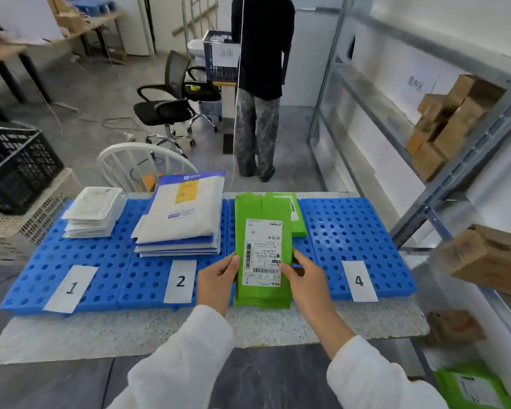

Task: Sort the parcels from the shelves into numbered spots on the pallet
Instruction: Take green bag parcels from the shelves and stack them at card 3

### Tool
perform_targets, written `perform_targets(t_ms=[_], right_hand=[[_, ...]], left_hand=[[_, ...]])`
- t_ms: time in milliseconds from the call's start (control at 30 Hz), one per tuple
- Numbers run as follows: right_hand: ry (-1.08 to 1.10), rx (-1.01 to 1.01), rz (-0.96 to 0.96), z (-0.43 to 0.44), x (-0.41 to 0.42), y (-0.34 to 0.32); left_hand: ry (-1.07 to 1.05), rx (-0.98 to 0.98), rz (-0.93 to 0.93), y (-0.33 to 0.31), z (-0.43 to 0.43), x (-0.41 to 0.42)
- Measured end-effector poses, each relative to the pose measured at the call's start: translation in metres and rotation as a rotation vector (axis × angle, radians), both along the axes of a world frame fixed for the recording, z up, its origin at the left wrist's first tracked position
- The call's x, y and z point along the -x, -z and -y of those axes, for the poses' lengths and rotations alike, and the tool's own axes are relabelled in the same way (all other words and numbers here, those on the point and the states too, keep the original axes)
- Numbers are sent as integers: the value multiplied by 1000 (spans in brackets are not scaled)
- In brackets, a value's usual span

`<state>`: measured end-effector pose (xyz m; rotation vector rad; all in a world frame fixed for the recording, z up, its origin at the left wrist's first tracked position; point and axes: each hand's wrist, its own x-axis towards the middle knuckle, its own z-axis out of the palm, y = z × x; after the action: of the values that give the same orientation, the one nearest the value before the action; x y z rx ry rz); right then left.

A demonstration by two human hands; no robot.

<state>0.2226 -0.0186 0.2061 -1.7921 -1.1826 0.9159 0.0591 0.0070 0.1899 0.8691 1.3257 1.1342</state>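
Over the near edge of the holed blue pallet (351,231), our left hand (216,278) and right hand (303,278) grip the flat, glossy green parcel (263,249) by its sides, lengthwise near-to-far

Grey floor (95,93), white wall (21,13). Black office chair (165,110) mid-room, white chair (130,163) behind the counter's (130,332) far edge, wooden tables (0,51) left, metal shelving (466,160) right.

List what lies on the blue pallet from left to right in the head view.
Small white parcel stack → white-and-blue mailer stack → green parcel, held by left hand and right hand → label 4.
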Motion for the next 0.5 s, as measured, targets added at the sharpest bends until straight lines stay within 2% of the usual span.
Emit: perform_targets(t_ms=[500], right_hand=[[110, 69, 28, -126, 12, 13]], left_hand=[[197, -48, -104, 15, -139, 13]])
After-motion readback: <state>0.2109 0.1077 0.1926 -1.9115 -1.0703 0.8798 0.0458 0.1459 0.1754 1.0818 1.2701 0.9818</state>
